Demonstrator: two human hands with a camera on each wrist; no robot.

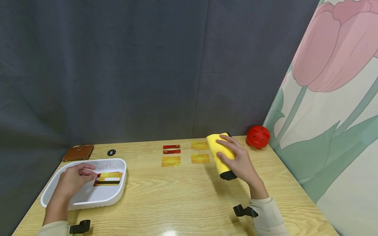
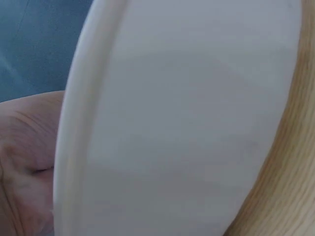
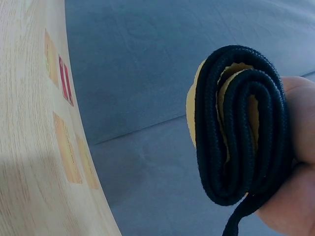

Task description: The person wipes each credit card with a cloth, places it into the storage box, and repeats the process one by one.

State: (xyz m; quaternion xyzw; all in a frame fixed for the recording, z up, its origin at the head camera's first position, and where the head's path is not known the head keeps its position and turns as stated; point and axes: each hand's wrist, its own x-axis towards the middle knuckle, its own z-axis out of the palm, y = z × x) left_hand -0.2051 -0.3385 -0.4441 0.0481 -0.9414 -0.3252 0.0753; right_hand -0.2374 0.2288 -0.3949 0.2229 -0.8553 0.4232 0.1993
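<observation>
My left hand (image 1: pixel 75 177) reaches over the rim of a white plastic basin (image 1: pixel 119 196). Its thumb and fingertips pinch the left edge of gold and red bank cards (image 1: pixel 110 177), which overlap each other, a dark stripe across the front one. In the left wrist view the basin's wall (image 2: pixel 187 118) hides the fingers and cards. On the right, my right hand (image 1: pixel 240 160) grips a rolled yellow towel (image 1: pixel 218 150) with black edging, raised above the table. The right wrist view looks at the roll's black end (image 3: pixel 241 128), with the fingers behind it.
At the table's back lie a red card (image 1: pixel 171 149) with a pale stripe and three gold cards (image 1: pixel 170 161) in two rows. A red piggy bank (image 1: pixel 258 137) stands back right. Behind the basin are a brown wallet (image 1: pixel 78 153) and a black poker chip (image 1: pixel 111 152).
</observation>
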